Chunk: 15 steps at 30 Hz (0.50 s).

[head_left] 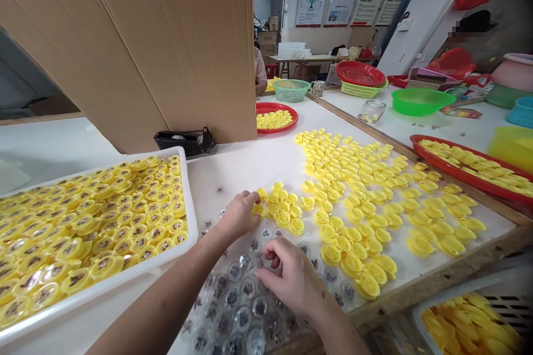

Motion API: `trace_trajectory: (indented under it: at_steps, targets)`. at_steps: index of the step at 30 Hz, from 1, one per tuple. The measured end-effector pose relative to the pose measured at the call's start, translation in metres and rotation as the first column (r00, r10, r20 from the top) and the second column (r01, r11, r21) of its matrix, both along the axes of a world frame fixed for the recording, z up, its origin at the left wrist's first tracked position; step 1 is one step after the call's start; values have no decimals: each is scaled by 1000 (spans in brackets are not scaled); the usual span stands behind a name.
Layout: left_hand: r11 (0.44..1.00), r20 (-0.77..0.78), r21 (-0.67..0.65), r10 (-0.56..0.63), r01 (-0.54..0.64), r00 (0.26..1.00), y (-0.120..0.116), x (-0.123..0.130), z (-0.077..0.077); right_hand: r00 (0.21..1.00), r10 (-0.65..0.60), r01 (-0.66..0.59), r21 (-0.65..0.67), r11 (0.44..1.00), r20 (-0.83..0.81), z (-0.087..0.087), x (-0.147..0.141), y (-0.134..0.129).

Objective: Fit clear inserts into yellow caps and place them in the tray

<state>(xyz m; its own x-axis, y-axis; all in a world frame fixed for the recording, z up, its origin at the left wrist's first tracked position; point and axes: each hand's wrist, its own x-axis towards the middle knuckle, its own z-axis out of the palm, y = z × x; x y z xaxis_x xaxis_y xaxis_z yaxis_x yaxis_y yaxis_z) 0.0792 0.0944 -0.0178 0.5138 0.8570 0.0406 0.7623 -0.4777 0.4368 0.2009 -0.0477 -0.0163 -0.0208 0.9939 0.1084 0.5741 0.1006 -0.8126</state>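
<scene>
Fingers of left hand: bent and close together, touching a yellow piece at the edge of a small group; whether they grip it, I cannot tell, since the tips are partly hidden.
Fingers of right hand: curled, with a narrow gap between thumb and forefinger; I see nothing clearly held there.
Yellow pieces: one small group is just beside the left fingers; many more are spread over the right side of the table.
Clear domes: lying below and around the right hand, with dark marks visible in them.
Tray: white, at the left, full of printed pieces.
Left grip: in my judgement, one piece should be taken by its rim, so the neighbours are not pushed.
Right grip: the domes look smooth and may slip; a light pinch at the edge is probably enough, while hard pressing could spoil them.
</scene>
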Motion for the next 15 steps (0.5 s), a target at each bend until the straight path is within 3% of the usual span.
trace_trajectory:
  at_steps: [7,15]
  targets:
    - [997,38,-28,74,-73,997,-22,-23,-2,990,-34,28,-44,999,-136,2,-1,1]
    - [985,199,-135,134,-108,971,-43,-34,8,890,-122,64,-144,987,-439,-12,6,4]
